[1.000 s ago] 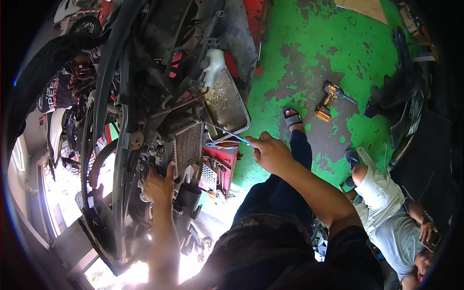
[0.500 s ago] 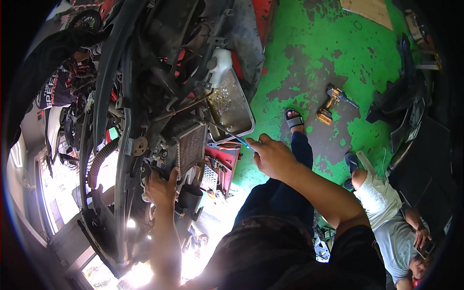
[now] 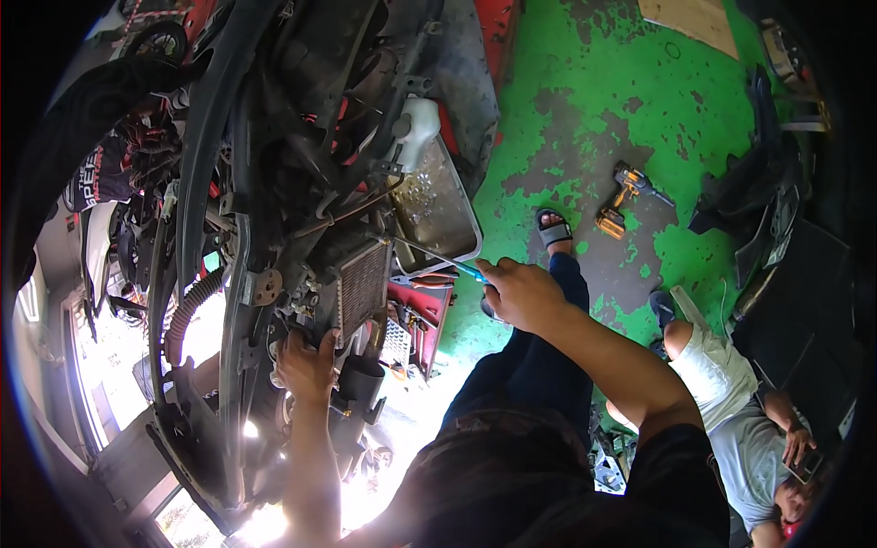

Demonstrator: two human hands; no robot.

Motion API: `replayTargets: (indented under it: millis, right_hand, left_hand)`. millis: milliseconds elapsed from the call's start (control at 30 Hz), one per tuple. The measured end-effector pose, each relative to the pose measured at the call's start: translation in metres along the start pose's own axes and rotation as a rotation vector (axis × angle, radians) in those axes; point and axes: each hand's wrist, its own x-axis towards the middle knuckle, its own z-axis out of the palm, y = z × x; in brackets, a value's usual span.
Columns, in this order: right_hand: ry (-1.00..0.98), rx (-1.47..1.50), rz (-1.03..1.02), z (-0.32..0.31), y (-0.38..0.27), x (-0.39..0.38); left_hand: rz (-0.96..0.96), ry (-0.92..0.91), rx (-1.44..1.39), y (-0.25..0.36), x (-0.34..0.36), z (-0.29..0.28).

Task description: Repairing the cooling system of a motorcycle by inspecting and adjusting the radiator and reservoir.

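Note:
My right hand (image 3: 524,290) is closed round the blue handle of a screwdriver (image 3: 473,271). Its long thin shaft runs left over the rim of a metal drip pan (image 3: 464,205) to the upper corner of a finned radiator (image 3: 364,279). The tip is lost among dark parts there. Beside the radiator's lower end, my left hand (image 3: 307,367) is bent against the engine of a stripped motor scooter (image 3: 242,228). The thumb lies by the radiator's edge; what the curled fingertips grip is hidden. A white plastic bottle (image 3: 418,132) sits above the pan.
Pliers (image 3: 429,279) and other tools lie on a red tray (image 3: 427,310) under the pan. A yellow-and-black cordless drill (image 3: 626,201) rests on the worn green floor. Dark body panels (image 3: 763,196) are at the right. Lower right, a person in light clothes (image 3: 731,429) holds a phone.
My right hand has shifted slightly right and down with the screwdriver, and more of the shaft shows. My left hand stays in nearly the same place.

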Motion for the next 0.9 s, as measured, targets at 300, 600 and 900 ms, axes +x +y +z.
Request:
replayTargets:
  millis: [300,600,900]
  right_hand:
    - [-0.151,0.901,0.281,0.011,0.013,0.003]
    - [0.139,0.21,-0.007,0.005,-0.008,-0.007]
    - [-0.064,0.283,0.015,-0.037,-0.022,0.014]
  left_hand:
    - [0.073,0.051,-0.073,-0.006,-0.001,0.004]
    - [0.019,0.021,-0.001,-0.007,0.0,0.004]
    - [0.031,0.008,-0.024,-0.004,0.001,0.003]
